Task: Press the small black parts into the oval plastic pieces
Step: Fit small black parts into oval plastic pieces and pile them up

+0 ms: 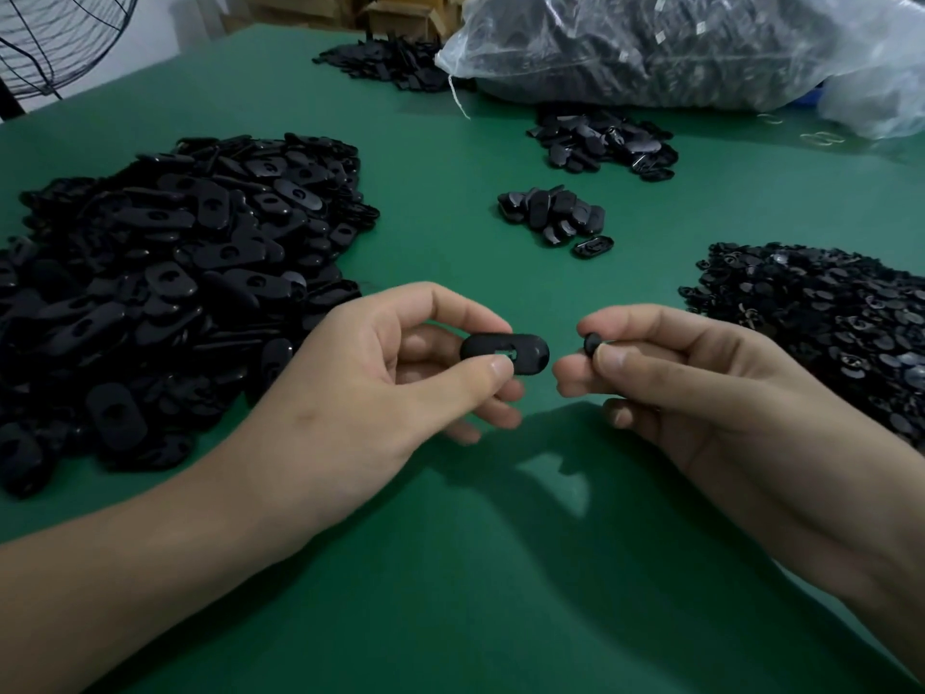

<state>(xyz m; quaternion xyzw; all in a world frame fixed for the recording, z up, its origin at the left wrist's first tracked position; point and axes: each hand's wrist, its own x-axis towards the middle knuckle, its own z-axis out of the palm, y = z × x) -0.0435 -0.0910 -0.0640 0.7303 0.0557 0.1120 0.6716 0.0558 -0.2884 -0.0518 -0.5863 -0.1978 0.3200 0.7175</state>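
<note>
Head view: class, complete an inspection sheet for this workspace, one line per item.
Surface: green table.
Job's things: oval piece and small part, held apart; oval pile at left; small-parts pile at right.
Clutter: smaller pile mid-table; clear bag of dark parts at the back.
Grips: left hand pinches the oval piece; right hand pinches the small part.
Cables: nothing seen.
Surroundings: fan, cardboard boxes.

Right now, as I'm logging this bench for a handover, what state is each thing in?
left hand: pinching the oval piece.
oval piece: held level, slot empty.
right hand: pinching the small black part.
small black part: apart from the oval piece, not inserted.
plastic bag: lying on its side, filled.
</note>
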